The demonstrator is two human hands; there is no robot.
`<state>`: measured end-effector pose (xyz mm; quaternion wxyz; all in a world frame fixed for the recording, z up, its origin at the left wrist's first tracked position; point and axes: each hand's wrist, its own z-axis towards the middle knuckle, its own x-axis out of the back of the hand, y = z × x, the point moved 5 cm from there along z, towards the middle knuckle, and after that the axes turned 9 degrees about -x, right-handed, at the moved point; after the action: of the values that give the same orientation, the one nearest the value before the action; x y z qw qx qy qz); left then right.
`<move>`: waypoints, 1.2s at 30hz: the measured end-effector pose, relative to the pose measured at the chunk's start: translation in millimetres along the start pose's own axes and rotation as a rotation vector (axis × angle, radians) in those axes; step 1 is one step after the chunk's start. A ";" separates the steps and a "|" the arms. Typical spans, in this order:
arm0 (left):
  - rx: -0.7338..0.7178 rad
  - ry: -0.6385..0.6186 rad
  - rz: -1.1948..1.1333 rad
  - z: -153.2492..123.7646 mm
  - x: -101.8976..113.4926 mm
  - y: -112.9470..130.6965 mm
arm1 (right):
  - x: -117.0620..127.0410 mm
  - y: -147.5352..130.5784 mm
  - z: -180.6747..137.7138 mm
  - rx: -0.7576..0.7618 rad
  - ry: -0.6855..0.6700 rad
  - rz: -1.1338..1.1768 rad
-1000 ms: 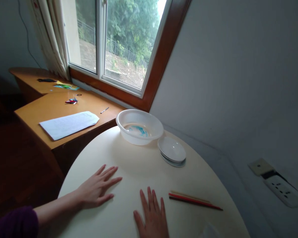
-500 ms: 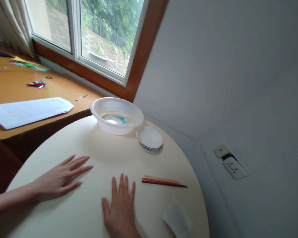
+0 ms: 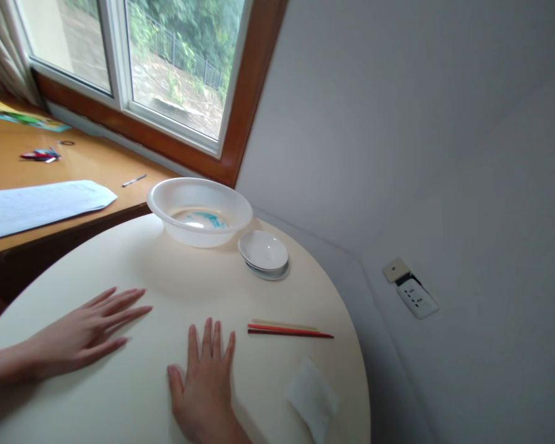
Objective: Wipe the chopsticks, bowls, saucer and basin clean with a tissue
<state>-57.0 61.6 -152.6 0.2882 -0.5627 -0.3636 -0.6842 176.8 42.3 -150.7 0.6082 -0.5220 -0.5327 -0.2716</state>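
Observation:
My left hand [image 3: 90,330] rests flat on the round white table [image 3: 161,283], fingers stretched out and holding nothing. Palm down to the right of it lies my right hand [image 3: 206,382], its fingers spread. Several chopsticks [image 3: 289,331], red, dark brown and pale, lie together just right of my right fingertips. A folded white cloth or tissue [image 3: 312,394] is near that hand's right side. Toward the far edge stand a translucent plastic basin [image 3: 201,237], with a blue mark showing on its bottom, and a small stack of white dishes [image 3: 263,250].
A wooden desk [image 3: 87,166] adjoins at the left, bearing a large pale blue sheet [image 3: 46,203], a pen [image 3: 134,180] and a small colourful bundle [image 3: 41,155]. A window [image 3: 176,68] is behind it. The wall with a socket [image 3: 417,296] borders the table's right side.
The whole view has shifted, so everything appears farther left and the right-hand objects slightly higher. Both hands keep their flat pose on the table.

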 end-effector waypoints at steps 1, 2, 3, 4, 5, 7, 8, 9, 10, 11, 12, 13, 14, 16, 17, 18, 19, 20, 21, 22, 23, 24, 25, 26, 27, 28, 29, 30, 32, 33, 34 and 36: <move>-0.005 -0.002 0.006 0.2 -0.7 -0.5 | 0.2 -0.2 -0.2 0.001 -0.003 0.014; -0.010 -0.006 0.012 0.3 -1.6 -1.3 | 0.6 -0.3 -0.5 0.002 -0.005 0.029; -0.013 -0.012 0.019 0.5 -2.9 -2.3 | 1.0 -0.6 -0.8 0.003 -0.007 0.041; -0.015 -0.018 0.026 0.6 -4.2 -3.3 | 1.4 -0.8 -1.2 0.005 -0.010 0.050; -0.016 -0.022 0.033 0.6 -5.5 -4.4 | 1.9 -1.0 -1.5 0.006 -0.012 0.055; -0.017 -0.017 0.043 0.5 -7.6 -6.4 | 2.6 -1.3 -1.7 0.010 -0.016 0.057; -0.019 -0.012 0.050 0.3 -8.5 -7.2 | 2.9 -1.2 -1.6 0.011 -0.015 0.054; -0.023 -0.010 0.056 0.1 -9.5 -7.8 | 3.1 -1.0 -1.4 0.012 -0.013 0.051; -0.029 -0.004 0.063 -0.2 -10.2 -8.4 | 3.3 -0.8 -1.2 0.014 -0.010 0.048; -0.035 0.001 0.069 -0.6 -11.1 -9.1 | 3.5 -0.6 -1.0 0.015 -0.006 0.047; -0.040 0.005 0.074 -1.1 -12.0 -10.2 | 3.5 -0.5 -0.9 0.015 -0.003 0.047; -0.042 0.009 0.076 -1.6 -13.0 -11.6 | 3.5 -0.4 -0.8 0.015 -0.003 0.048; -0.043 0.011 0.075 -2.2 -14.3 -13.4 | 3.5 -0.4 -0.8 0.015 -0.005 0.049; -0.048 0.013 0.063 -3.2 -17.3 -17.4 | 3.3 -0.8 -0.9 0.014 -0.012 0.046; -0.052 0.016 0.056 -3.6 -18.7 -19.3 | 3.5 -1.1 -1.0 0.013 -0.014 0.042; -0.058 0.023 0.048 -3.9 -19.8 -20.9 | 3.7 -1.4 -1.1 0.011 -0.015 0.037; -0.063 0.029 0.043 -3.8 -20.7 -22.2 | 4.1 -1.7 -1.2 0.008 -0.013 0.032; -0.065 0.035 0.041 -3.6 -21.2 -23.0 | 4.4 -2.0 -1.2 0.006 -0.011 0.027; -0.063 0.038 0.040 -3.1 -21.3 -23.4 | 4.7 -2.3 -1.3 0.005 -0.009 0.022; -0.060 0.036 0.039 -2.5 -21.3 -23.4 | 4.8 -2.5 -1.3 0.003 -0.007 0.018; -0.056 0.029 0.038 -1.7 -21.0 -22.8 | 4.8 -2.7 -1.4 0.002 -0.007 0.013; -0.051 0.020 0.035 -0.9 -20.3 -21.7 | 4.6 -2.8 -1.4 0.001 -0.005 0.008; -0.046 0.011 0.033 -0.1 -19.3 -20.3 | 4.4 -2.9 -1.4 0.001 -0.001 0.002; -0.039 0.003 0.030 0.6 -18.0 -18.8 | 4.2 -3.0 -1.4 0.001 0.003 -0.004; -0.033 -0.003 0.030 1.1 -16.5 -17.1 | 3.9 -3.1 -1.4 0.002 0.008 -0.011; -0.027 -0.008 0.032 1.6 -14.9 -15.4 | 3.5 -3.2 -1.3 0.003 0.012 -0.018; -0.023 -0.013 0.036 2.0 -13.5 -14.0 | 3.1 -3.4 -1.2 0.004 0.016 -0.025; -0.020 -0.018 0.041 2.3 -12.5 -12.9 | 2.7 -3.4 -1.1 0.002 0.018 -0.032; -0.022 -0.021 0.049 2.8 -11.8 -11.9 | 1.6 -3.6 -0.8 -0.004 0.019 -0.047; -0.027 -0.016 0.049 2.9 -12.3 -12.1 | 1.1 -3.7 -0.7 -0.008 0.020 -0.055; -0.033 -0.002 0.045 2.9 -13.1 -12.7 | 0.7 -3.8 -0.5 -0.012 0.023 -0.063; -0.049 0.037 0.032 2.5 -15.6 -14.3 | -0.1 -4.2 -0.2 -0.018 0.031 -0.080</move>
<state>-63.9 71.6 -170.0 0.2918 -0.5626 -0.3323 -0.6986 173.2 40.9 -149.3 0.6005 -0.5015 -0.5412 -0.3084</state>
